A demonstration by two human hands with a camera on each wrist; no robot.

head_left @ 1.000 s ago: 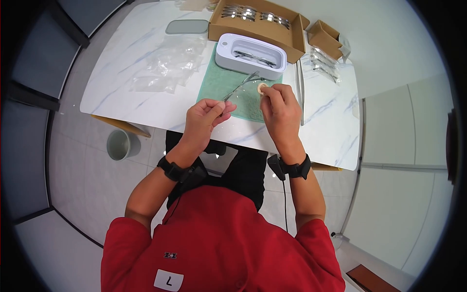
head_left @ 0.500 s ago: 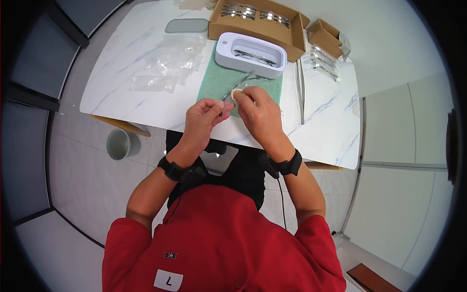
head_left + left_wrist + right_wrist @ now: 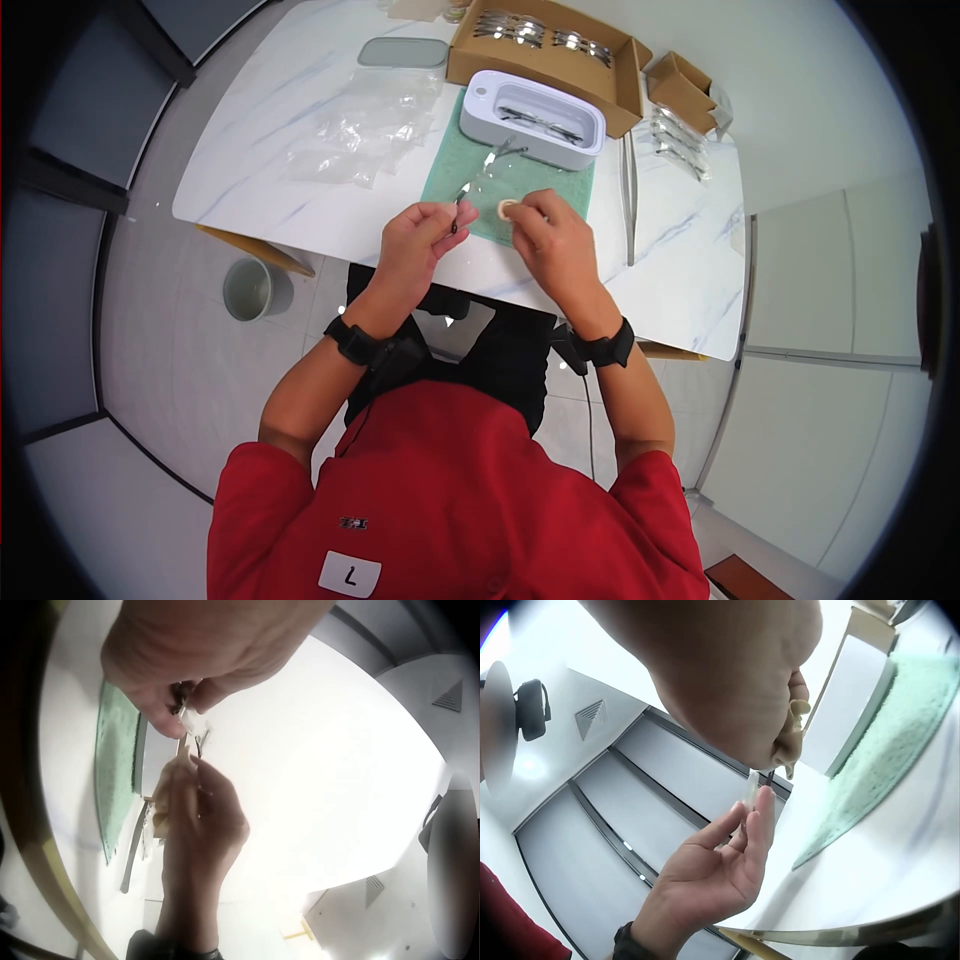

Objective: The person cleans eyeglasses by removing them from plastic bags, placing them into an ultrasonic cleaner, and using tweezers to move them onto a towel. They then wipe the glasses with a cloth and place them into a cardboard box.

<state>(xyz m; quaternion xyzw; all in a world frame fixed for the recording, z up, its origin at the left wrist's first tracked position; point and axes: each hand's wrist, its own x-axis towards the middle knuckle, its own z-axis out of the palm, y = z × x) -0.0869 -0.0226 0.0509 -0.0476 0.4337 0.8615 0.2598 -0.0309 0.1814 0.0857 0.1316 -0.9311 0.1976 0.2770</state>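
Note:
My left hand pinches a pair of thin-framed eyeglasses between thumb and fingers, over the front of the green towel. To its right, my right hand pinches a small beige ring-like piece, a short gap away from the glasses. The right wrist view shows this beige piece as soft and crumpled, with a rolled edge. Behind the hands, a white oblong cleaner basin stands on the towel with another pair of glasses inside.
A cardboard box with several glasses stands behind the basin, a grey lid left of it. Clear plastic bags lie at left. Long metal tweezers, bagged glasses and a small carton are at right.
My right hand first moved left with the beige piece to the glasses, then drew back slightly right. The left hand keeps its grip on the glasses. The head view has shifted slightly.

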